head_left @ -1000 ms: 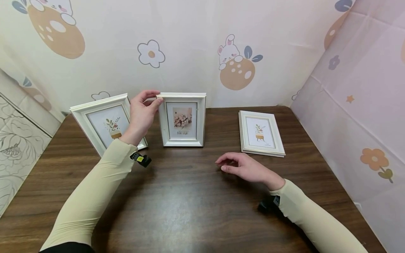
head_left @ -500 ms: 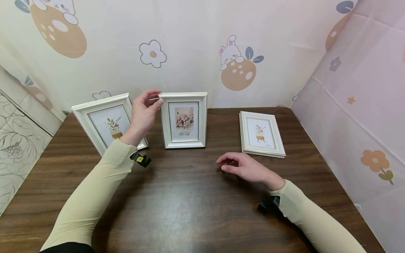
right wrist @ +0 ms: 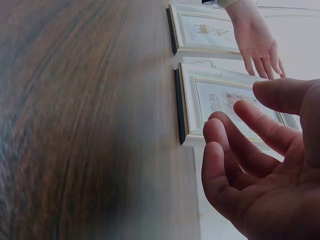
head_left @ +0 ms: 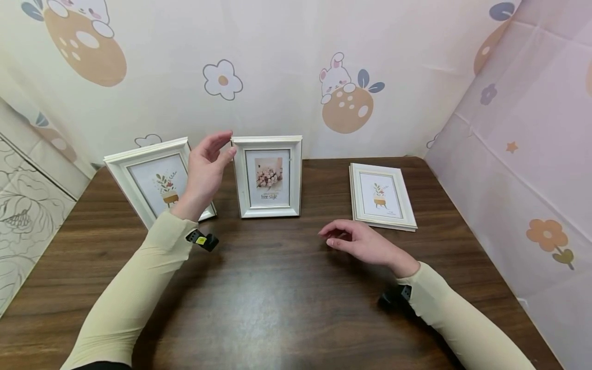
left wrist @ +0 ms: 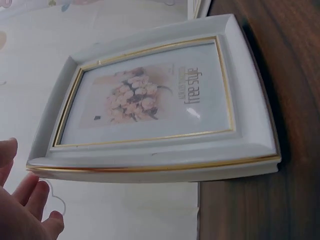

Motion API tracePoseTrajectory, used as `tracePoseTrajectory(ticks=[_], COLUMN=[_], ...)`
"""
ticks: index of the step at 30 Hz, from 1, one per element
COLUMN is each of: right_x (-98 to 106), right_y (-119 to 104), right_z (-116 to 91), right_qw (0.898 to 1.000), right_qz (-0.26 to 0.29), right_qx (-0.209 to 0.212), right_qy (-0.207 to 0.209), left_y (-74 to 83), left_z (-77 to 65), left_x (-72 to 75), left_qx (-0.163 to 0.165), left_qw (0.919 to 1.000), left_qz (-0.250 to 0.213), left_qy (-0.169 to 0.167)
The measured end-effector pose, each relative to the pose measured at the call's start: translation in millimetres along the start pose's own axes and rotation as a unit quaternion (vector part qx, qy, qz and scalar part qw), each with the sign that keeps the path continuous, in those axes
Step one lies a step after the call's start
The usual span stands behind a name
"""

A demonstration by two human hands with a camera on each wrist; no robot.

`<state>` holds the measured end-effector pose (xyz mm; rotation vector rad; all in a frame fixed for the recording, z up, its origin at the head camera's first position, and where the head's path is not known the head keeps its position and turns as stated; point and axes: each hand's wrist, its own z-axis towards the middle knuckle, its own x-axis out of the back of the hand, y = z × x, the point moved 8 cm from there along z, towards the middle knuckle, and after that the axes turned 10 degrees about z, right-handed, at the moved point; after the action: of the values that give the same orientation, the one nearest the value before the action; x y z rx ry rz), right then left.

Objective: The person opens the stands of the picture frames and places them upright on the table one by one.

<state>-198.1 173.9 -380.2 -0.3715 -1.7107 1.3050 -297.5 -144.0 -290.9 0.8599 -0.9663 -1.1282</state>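
Observation:
A white picture frame (head_left: 267,212) with a flower photo and "free style" lettering stands upright near the back of the table. My left hand (head_left: 206,167) is at its top left corner, thumb and fingers spread apart; in the left wrist view the fingertips (left wrist: 35,195) are close to the corner, and whether they touch is hard to tell. To the left, a second white frame (head_left: 127,162) with a plant picture stands angled, partly hidden by that hand. My right hand (head_left: 365,242) hovers over the table, fingers loosely curved and holding nothing.
A third white picture frame (head_left: 383,222) with a plant picture lies face up at the back right, beyond my right hand. Behind the brown wooden table (head_left: 259,308) hangs a printed curtain (head_left: 277,77), which also runs along the right side.
My left hand has let go of the flower-photo frame's corner and drawn slightly left and down. That frame shifted a little to the right and now stays still. My right hand barely moved.

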Motion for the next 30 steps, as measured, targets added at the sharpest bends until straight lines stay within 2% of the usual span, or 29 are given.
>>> tracePoseTrajectory(ticks=[7,12,17,22,30], right_x=[10,21,32,43,62], right_y=[-2,-1,-3,-4,-4], right_z=[-1,-1,0,0,1], right_qw=[1.0,0.999,0.999,0.998,0.996], right_qz=[-0.018,-0.023,-0.02,-0.021,-0.023], right_qx=[0.009,0.004,0.002,-0.002,0.005], right_qy=[0.016,0.03,0.047,0.058,0.088], left_y=[5.8,8.6,12.4,14.1,3.8], left_z=[-11.4,-19.2,-30.4,-42.7,-56.9], left_x=[1.9,4.9,5.4,3.6,0.2], left_qx=[-0.021,-0.021,-0.025,-0.03,-0.018], left_qw=[0.9993,0.9992,0.9989,0.9989,0.997], left_qz=[-0.03,-0.034,-0.037,-0.012,-0.005], left_qy=[0.008,0.004,-0.012,-0.034,-0.074])
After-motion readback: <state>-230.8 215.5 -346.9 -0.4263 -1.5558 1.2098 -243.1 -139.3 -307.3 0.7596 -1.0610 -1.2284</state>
